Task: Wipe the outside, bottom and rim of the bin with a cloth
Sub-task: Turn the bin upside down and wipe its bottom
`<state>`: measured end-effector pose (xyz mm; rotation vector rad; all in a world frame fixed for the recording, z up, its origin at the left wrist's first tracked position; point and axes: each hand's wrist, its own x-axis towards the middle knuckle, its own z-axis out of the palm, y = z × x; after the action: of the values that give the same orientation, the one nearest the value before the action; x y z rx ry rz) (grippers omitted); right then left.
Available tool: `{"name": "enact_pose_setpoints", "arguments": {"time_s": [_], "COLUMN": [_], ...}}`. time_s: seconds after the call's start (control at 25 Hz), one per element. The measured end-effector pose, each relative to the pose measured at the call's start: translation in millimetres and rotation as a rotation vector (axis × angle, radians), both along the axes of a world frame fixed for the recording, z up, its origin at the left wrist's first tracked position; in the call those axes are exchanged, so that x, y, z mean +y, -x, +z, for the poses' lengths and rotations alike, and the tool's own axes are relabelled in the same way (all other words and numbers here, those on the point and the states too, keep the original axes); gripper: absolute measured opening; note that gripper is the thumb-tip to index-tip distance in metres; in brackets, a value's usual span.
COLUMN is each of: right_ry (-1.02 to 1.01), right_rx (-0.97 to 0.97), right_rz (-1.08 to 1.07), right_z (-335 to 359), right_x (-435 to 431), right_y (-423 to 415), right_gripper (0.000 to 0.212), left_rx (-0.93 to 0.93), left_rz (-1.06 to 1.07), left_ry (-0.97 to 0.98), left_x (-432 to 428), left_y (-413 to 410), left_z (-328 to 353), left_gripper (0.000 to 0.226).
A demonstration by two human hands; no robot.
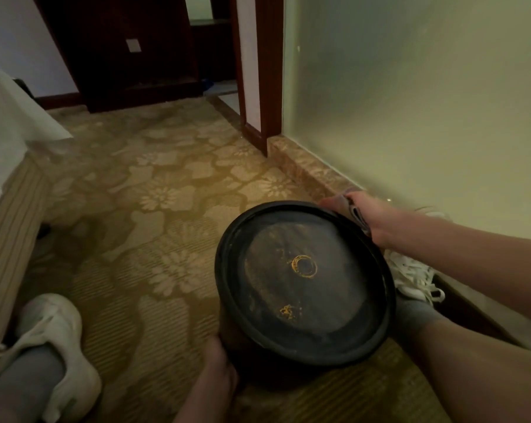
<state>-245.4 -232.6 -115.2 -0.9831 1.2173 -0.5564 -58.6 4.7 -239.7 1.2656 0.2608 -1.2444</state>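
A round black bin [300, 285] sits on the patterned carpet between my feet, its mouth facing up at me. Yellowish stains mark its inner bottom. My left hand [220, 364] grips the near left side of the bin's wall under the rim. My right hand [357, 213] is at the far right of the rim, closed on a folded cloth [358, 214] pressed against the rim's outer edge. Most of the cloth is hidden inside the hand.
My white shoes rest on the carpet at left [53, 340] and right [410, 273] of the bin. A pale wall with a stone skirting [307, 169] runs along the right. A bed with a striped base [10, 215] stands at left; a dark wooden cabinet [129, 56] lies ahead.
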Motion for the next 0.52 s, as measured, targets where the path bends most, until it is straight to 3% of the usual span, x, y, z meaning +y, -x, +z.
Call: {"name": "enact_pose_setpoints", "arguments": {"time_s": [0.2, 0.32, 0.4, 0.52], "right_ry": [0.064, 0.103, 0.203, 0.266], "right_rx": [0.116, 0.062, 0.069, 0.121], "right_rz": [-0.135, -0.230, -0.287, -0.293], "right_z": [-10.2, 3.9, 6.0, 11.0], "right_x": [-7.1, 7.9, 17.8, 31.2], "right_y": [5.9, -6.4, -20.0, -32.4], "right_gripper": [0.023, 0.027, 0.021, 0.036], "left_rx": [-0.213, -0.385, -0.397, -0.342], "left_rz": [-0.068, -0.202, -0.199, -0.197], "left_ry": [-0.140, -0.221, -0.227, -0.171], "left_x": [-10.4, -9.1, -6.4, -3.2], "left_y": [-18.8, -40.5, -44.9, -39.7], "left_z": [-15.7, -43.1, -47.3, -29.6], "left_gripper": [0.031, 0.036, 0.035, 0.033]}}
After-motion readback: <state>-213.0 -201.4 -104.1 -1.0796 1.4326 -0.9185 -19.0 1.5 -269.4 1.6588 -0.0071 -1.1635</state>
